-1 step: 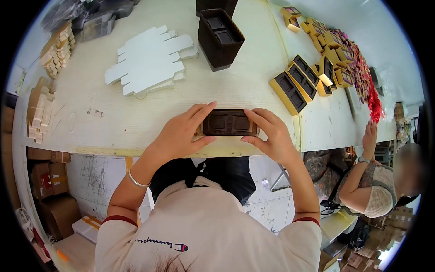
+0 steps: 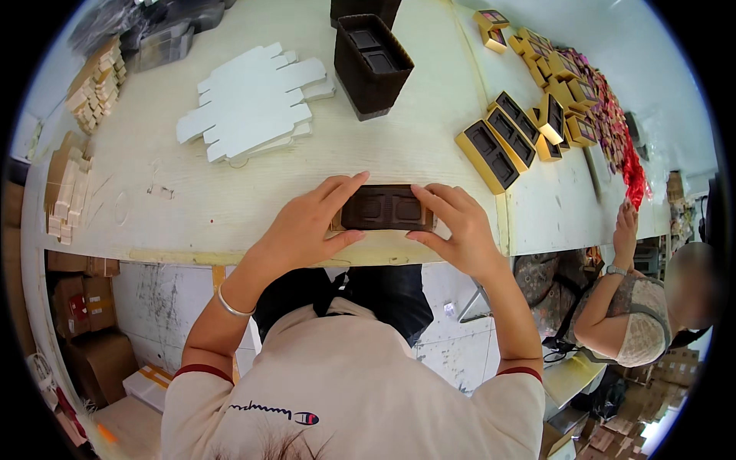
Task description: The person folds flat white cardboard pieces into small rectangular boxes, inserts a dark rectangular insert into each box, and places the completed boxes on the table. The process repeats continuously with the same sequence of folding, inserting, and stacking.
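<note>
At the table's front edge my left hand (image 2: 308, 217) and my right hand (image 2: 460, 228) grip a dark brown plastic insert tray (image 2: 387, 208) from its two ends. The tray has two square hollows and faces up. A small gold-brown box edge (image 2: 336, 221) shows under its left end; my fingers hide most of it. Thumbs press the near side, while the other fingers rest along the far side. Beyond the hands stands a tall nested stack of the same brown trays (image 2: 376, 65). Flat white box blanks (image 2: 253, 103) lie in a pile to its left.
Gold boxes with brown inserts (image 2: 491, 157) are grouped at the right. Farther right are filled gold boxes (image 2: 563, 67) and a heap of red and purple wrapped pieces (image 2: 606, 115). A co-worker (image 2: 613, 322) sits there. Stacked folded cartons (image 2: 67, 188) line the left edge.
The brown tray has shifted very slightly between my fingers. My hands stay at its two ends.
</note>
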Available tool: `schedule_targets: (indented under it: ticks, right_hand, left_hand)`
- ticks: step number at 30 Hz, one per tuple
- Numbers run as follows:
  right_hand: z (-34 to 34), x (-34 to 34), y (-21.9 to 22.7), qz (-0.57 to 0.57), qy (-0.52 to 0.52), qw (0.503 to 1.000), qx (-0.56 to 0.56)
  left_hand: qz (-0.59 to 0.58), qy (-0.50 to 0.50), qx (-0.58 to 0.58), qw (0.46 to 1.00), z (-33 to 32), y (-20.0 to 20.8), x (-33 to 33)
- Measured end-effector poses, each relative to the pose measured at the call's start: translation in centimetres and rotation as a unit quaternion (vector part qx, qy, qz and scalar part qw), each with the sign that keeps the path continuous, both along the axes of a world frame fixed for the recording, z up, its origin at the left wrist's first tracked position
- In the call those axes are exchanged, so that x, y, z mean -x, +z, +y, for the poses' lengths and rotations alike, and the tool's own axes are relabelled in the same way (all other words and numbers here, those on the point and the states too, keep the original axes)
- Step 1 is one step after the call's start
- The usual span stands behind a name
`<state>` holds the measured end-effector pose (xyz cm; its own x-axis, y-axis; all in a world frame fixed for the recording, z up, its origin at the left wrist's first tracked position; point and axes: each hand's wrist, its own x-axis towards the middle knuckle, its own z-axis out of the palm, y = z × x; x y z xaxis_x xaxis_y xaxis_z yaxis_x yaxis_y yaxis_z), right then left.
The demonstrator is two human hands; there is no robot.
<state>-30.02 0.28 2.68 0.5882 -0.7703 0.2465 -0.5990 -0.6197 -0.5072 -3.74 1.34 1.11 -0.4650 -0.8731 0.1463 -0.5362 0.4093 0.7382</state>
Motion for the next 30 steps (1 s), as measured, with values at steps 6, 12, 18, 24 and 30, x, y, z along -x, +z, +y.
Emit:
schedule_targets:
  ticks: [6,12,18,24,30]
  right_hand:
    - [0.0,-2.7,0.3,-0.131,0.009,0.98,-0.15]
    - [-1.9,-1.4,0.0,-0.119,0.132,0.957,-0.231]
    - [-1.9,-2.2,-2.1,-0.099,0.145,0.984,-0.016]
    - [-0.2,-4.5,-2.1,0.003,0.12,0.989,0.087]
    - [-0.2,-4.9,-0.7,-0.015,0.134,0.991,-0.021]
  left_hand:
    - [-0.008,-0.033,-0.041,0.999,-0.8,0.0,-1.1]
    - [0.029,-0.089,-0.09,0.991,-2.8,0.3,-2.6]
    - [0.001,-0.15,-0.061,0.987,-5.1,0.1,-3.4]
    - [-0.078,-0.153,-0.019,0.985,-5.9,1.0,-3.4]
    - [-0.094,-0.115,-0.016,0.989,-4.5,0.3,-3.3]
